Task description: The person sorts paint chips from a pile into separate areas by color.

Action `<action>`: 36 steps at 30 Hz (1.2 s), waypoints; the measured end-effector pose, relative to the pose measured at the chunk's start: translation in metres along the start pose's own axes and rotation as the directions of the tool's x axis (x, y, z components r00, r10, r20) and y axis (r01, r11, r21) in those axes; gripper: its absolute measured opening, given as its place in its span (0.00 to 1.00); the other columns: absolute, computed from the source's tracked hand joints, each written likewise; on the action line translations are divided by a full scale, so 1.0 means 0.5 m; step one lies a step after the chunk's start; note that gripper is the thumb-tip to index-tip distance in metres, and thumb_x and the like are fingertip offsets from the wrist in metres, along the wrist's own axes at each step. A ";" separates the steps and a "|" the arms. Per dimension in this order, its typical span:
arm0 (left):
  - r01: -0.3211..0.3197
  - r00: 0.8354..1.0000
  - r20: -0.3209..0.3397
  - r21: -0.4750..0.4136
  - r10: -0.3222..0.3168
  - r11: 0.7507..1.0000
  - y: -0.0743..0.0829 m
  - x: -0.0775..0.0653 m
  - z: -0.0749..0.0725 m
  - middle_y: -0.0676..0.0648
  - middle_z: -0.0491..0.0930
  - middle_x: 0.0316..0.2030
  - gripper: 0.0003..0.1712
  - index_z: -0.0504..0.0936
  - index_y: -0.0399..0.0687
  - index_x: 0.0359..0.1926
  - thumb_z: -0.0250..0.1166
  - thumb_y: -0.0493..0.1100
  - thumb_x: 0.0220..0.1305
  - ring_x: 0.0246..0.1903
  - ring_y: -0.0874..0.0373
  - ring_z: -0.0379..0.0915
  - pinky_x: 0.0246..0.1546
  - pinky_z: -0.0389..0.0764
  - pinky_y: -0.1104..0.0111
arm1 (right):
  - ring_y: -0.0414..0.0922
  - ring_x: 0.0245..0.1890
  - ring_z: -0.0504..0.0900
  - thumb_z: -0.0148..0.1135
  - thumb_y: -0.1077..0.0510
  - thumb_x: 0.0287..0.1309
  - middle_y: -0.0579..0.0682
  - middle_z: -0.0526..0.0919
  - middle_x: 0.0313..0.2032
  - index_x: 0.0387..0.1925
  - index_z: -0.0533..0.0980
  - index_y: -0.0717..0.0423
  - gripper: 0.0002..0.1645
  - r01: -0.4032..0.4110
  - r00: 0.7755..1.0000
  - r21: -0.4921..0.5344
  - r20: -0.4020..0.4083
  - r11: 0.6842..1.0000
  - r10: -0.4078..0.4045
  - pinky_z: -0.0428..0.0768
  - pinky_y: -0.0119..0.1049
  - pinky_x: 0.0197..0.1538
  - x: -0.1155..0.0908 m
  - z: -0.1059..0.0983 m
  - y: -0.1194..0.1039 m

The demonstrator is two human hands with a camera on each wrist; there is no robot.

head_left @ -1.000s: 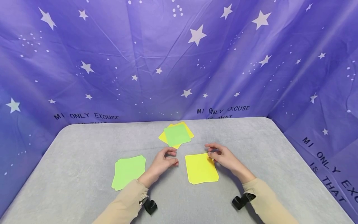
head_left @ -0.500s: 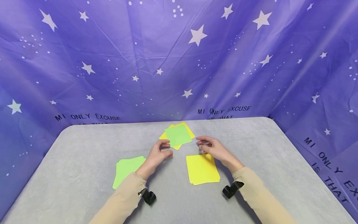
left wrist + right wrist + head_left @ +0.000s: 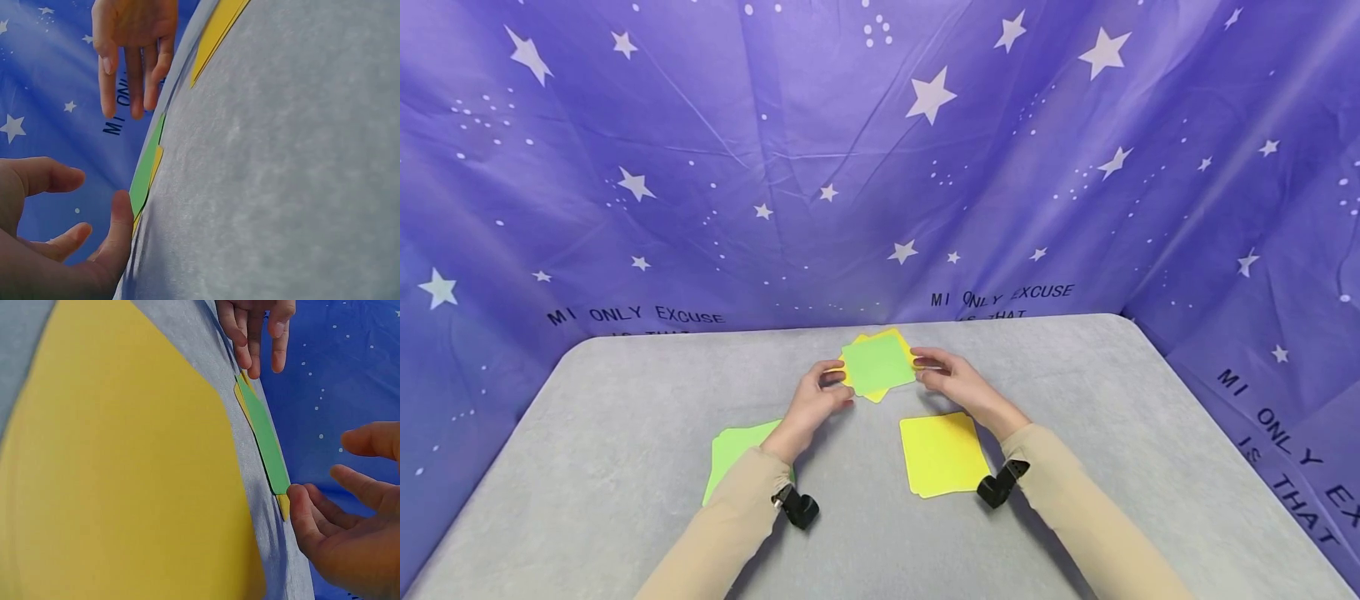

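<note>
A square green sheet of paper (image 3: 878, 365) lies turned across yellow sheets (image 3: 876, 397) near the far edge of the table. My left hand (image 3: 812, 400) is at the left side of this pile, thumb and fingers apart, fingertips right at the yellow corner. On the opposite side my right hand (image 3: 961, 385) has its fingertips over the right yellow corner, its fingers loosely bent. In the right wrist view, a fingertip (image 3: 299, 494) is right by the end of the green sheet. Neither hand pinches the paper.
A pile of yellow square sheets (image 3: 942, 457) lies nearer on the right, beside the right forearm. A pile of green square sheets (image 3: 737, 450) lies on the left, partly hidden under the left sleeve. A blue star-patterned curtain (image 3: 850, 167) hangs behind the grey table (image 3: 640, 392).
Both hands have moved away from the body and up to the far pile, the right one also leftward from over the yellow pile. The piles have stayed in place.
</note>
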State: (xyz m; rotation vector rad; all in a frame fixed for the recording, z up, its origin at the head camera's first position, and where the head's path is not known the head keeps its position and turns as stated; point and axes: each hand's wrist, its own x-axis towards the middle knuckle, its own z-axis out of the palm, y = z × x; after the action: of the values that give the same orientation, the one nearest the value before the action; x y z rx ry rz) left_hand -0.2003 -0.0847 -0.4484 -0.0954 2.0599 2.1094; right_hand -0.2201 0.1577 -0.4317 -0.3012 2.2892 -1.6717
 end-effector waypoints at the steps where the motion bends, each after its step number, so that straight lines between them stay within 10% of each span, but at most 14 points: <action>1: 0.002 1.000 -0.002 -0.002 -0.002 1.000 0.000 0.002 0.000 0.32 0.67 0.55 0.34 0.63 0.30 0.64 0.58 0.26 0.55 0.44 0.48 0.75 0.46 0.80 0.61 | 0.57 0.60 0.70 0.54 0.63 0.65 0.64 0.68 0.62 0.69 0.62 0.63 0.32 0.002 1.000 0.006 0.007 1.000 -0.002 0.72 0.48 0.59 0.004 0.000 0.001; 36: 0.051 0.998 0.051 -0.247 -0.039 0.968 -0.003 0.028 -0.005 0.29 0.66 0.56 0.31 0.62 0.27 0.63 0.55 0.22 0.57 0.53 0.42 0.69 0.54 0.75 0.59 | 0.58 0.67 0.59 0.51 0.64 0.66 0.65 0.58 0.69 0.73 0.55 0.58 0.36 -0.050 0.999 0.151 0.014 0.987 0.048 0.68 0.52 0.62 0.037 0.014 0.008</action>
State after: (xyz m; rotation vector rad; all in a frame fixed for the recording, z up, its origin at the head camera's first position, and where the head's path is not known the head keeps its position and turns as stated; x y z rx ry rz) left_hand -0.2137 -0.0858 -0.4525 -0.1267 1.7423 2.3090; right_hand -0.2351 0.1467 -0.4395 -0.2180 2.1291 -1.8023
